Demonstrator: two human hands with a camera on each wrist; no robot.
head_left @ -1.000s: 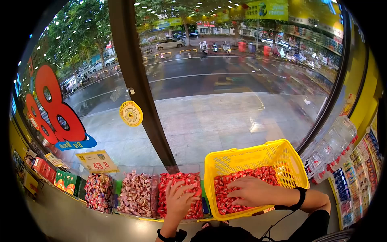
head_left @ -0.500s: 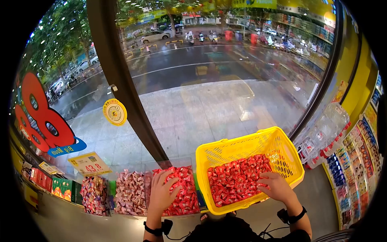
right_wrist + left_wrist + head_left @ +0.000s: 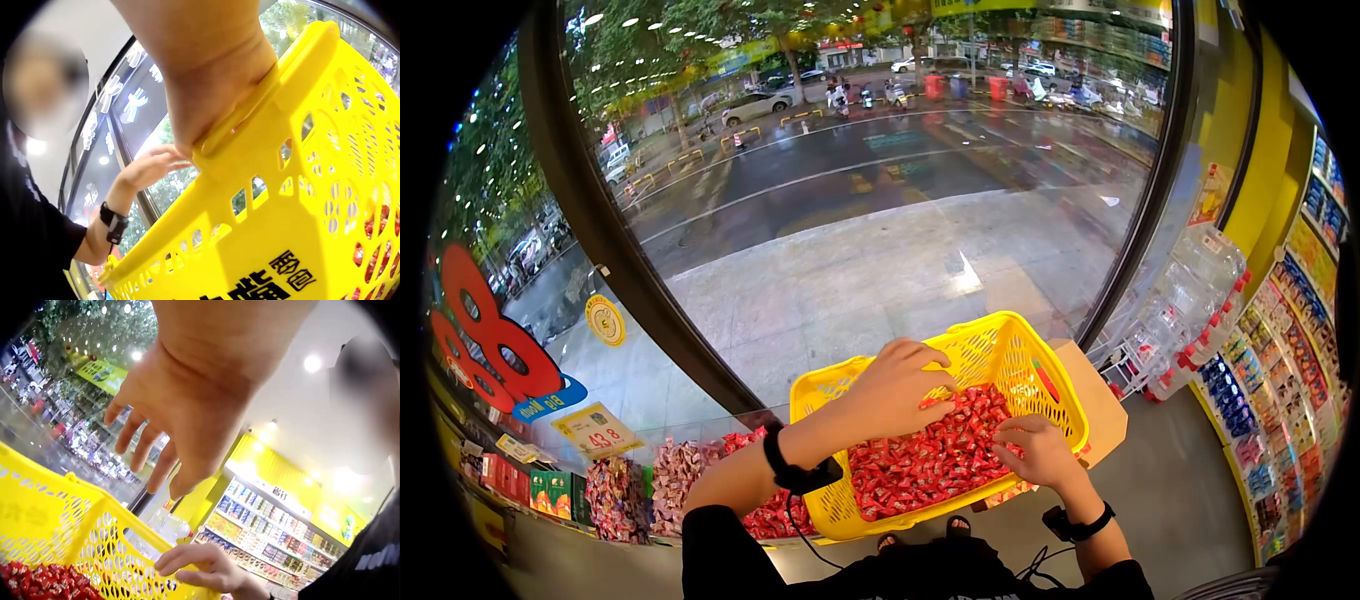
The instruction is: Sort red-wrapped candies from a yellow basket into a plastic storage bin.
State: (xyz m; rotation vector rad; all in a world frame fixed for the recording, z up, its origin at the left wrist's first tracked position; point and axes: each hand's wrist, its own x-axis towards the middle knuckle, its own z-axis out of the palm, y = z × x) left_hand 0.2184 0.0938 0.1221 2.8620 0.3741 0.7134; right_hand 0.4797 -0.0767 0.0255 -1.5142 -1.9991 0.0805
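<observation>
A yellow basket (image 3: pixel 812 400) holds a layer of red-wrapped candies (image 3: pixel 920 460). Over its left part is the left hand (image 3: pixel 895 390), fingers spread and slightly bent, holding nothing visible; in the left wrist view the same hand (image 3: pixel 181 412) hangs above the basket (image 3: pixel 119 515) with all fingers apart. The right hand (image 3: pixel 1040 452) is at the basket's front right side, its fingers loosely bent over the rim area. In the right wrist view the basket wall (image 3: pixel 262 206) hides the fingers of the right hand (image 3: pixel 215 94), so contact is unclear.
Left of the basket stand bins of red candies (image 3: pixel 775 515), pink candies (image 3: pixel 675 480) and mixed candies (image 3: pixel 617 500), with a price sign (image 3: pixel 598 430). A cardboard surface (image 3: pixel 1095 395) shows behind the basket's right side. Water bottles (image 3: pixel 1190 300), stocked shelves (image 3: pixel 1260 400) and a window surround them.
The left hand has moved right, from above the red candy bin to over the basket. The right hand has come from over the candies to the basket's right side. The head view has shifted right.
</observation>
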